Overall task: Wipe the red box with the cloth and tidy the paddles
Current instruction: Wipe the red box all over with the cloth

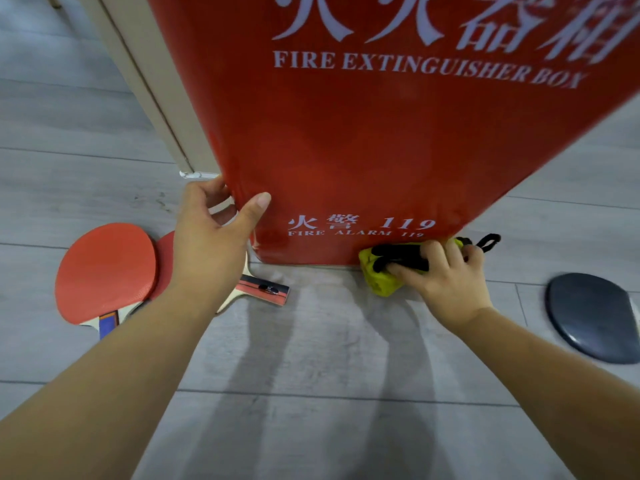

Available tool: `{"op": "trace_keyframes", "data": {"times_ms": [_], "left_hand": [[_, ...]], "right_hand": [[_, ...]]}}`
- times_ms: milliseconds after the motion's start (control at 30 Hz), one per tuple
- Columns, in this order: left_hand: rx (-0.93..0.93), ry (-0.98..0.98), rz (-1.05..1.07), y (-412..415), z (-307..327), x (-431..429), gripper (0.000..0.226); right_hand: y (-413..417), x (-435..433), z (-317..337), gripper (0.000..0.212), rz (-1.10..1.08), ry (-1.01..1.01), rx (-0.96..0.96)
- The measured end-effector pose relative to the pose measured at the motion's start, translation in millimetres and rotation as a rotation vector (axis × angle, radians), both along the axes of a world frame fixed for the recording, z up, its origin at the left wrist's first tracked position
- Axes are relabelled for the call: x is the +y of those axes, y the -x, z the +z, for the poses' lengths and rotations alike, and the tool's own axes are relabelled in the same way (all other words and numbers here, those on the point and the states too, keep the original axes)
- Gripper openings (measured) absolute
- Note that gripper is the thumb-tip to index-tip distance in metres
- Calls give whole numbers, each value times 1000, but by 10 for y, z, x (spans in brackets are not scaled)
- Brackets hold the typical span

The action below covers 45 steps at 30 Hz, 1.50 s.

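Note:
A tall red fire extinguisher box [363, 143] stands on the grey floor in front of me. My left hand [211, 237] grips its lower left corner, thumb on the front face. My right hand [446, 275] presses a yellow-green cloth with black trim [381, 271] against the bottom right of the box front. Two red paddles lie on the floor at the left: one [104, 271] fully visible, the other [263, 291] partly hidden under my left wrist, its handle pointing right. A black paddle [592, 317] lies at the right edge.
A beige door frame or cabinet edge [152, 84] runs behind the box on the left. Grey wood-look floor [311, 393] spreads in front of the box between my forearms.

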<state>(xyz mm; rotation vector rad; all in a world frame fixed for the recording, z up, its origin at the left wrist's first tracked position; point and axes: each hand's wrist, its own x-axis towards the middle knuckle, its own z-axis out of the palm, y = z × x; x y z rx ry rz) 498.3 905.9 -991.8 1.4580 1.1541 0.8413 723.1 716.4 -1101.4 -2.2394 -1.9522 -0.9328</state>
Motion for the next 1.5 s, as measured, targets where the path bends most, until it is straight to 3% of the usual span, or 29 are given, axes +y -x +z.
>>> {"op": "trace_keyframes", "data": {"times_ms": [100, 267, 400, 533, 667, 867, 1000, 1167, 1333, 1433, 1500], "left_hand": [[-2, 33, 3, -4, 17, -28, 36], [50, 66, -4, 12, 28, -79, 55], [135, 39, -75, 28, 90, -136, 68], [240, 21, -151, 74, 183, -223, 70], [342, -30, -185, 152, 293, -245, 56], [409, -142, -435, 318, 772, -312, 23], [421, -327, -556, 418, 1385, -260, 17], [254, -487, -557, 475, 2146, -192, 15], [170, -858, -497, 414, 2760, -75, 20], [226, -1127, -421, 321, 3003, 27, 24], [323, -1258, -385, 238, 3117, 87, 27]], "right_hand": [[-94, -87, 100, 41, -52, -89, -47], [-21, -87, 154, 44, -99, 17, 157], [135, -6, 266, 75, -219, 82, 331], [323, 45, 508, 77, -270, 90, 440], [526, 105, 899, 71, -236, 21, 473], [829, 20, 1635, 70, -127, -98, 489], [971, 10, 2243, 58, -92, -167, 462], [985, 19, 3055, 53, -23, -264, 404], [862, 131, 3897, 46, 54, -430, 359], [683, 259, 4336, 24, 45, -494, 465], [556, 402, 4543, 30, 28, -473, 256]]}}
